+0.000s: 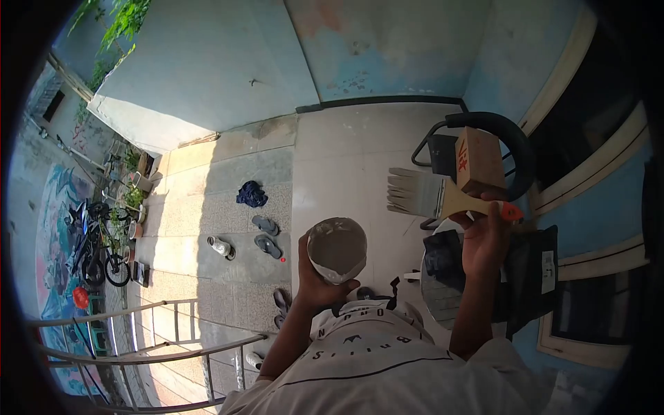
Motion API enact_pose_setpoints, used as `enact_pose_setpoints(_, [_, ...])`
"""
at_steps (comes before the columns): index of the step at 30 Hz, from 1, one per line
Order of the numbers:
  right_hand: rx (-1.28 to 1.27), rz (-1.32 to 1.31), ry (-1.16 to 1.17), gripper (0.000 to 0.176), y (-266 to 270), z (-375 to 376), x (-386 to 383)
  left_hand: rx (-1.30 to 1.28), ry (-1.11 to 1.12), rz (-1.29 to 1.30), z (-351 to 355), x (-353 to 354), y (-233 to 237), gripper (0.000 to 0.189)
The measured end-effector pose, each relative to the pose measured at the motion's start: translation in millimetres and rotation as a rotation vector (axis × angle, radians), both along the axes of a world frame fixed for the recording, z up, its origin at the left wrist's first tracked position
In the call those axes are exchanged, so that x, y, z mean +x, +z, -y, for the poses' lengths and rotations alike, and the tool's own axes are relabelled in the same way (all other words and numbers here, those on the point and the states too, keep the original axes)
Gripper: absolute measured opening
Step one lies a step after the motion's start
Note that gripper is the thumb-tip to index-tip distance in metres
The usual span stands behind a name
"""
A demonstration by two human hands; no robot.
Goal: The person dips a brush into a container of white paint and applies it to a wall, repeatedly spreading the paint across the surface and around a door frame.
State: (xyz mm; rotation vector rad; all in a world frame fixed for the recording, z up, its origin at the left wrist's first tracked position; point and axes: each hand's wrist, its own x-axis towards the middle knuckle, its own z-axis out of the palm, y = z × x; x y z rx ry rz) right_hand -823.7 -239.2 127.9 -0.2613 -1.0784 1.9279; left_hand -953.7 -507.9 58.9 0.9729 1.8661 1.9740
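Note:
My left hand [319,285] is wrapped round a round tub [337,250] with a ragged rim and greyish-white paint inside. To the right, my right hand [484,242] grips a wide paintbrush [453,198] by its pale wooden handle, which has an orange tip. The brush's bristles [408,191] are coated in pale paint, clumped, and point left, apart from the tub. Behind the brush, a cardboard box [481,162] with red lettering rests on a black-framed chair [512,138].
A metal ladder [166,353] lies across the lower left. Slippers [267,243], a white bottle-like container [220,247] and a dark cloth [252,194] are on the floor. A round table [439,304] with black bags [532,277] stands at my right. A motorbike [93,242] and potted plants [135,207] are farther left.

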Motion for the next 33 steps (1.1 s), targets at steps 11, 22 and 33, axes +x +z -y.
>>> enact_pose_setpoints(11, [-0.112,0.19,-0.604,0.026,-52.1,-42.5,-147.6,-0.073,-0.361,-0.028,-94.1,-258.8,-24.0,0.115])
enact_pose_setpoints(22, [-0.371,0.3,-1.005,0.024,-205.3,-112.6,-198.6,-0.105,-0.691,-0.177,-263.1,-445.3,-28.7,0.118])
enact_pose_setpoints(33, [-1.395,0.383,-0.845,0.011,-563.3,-266.2,-313.5,0.037,-0.787,-0.222,-548.2,-473.2,-42.7,0.141])
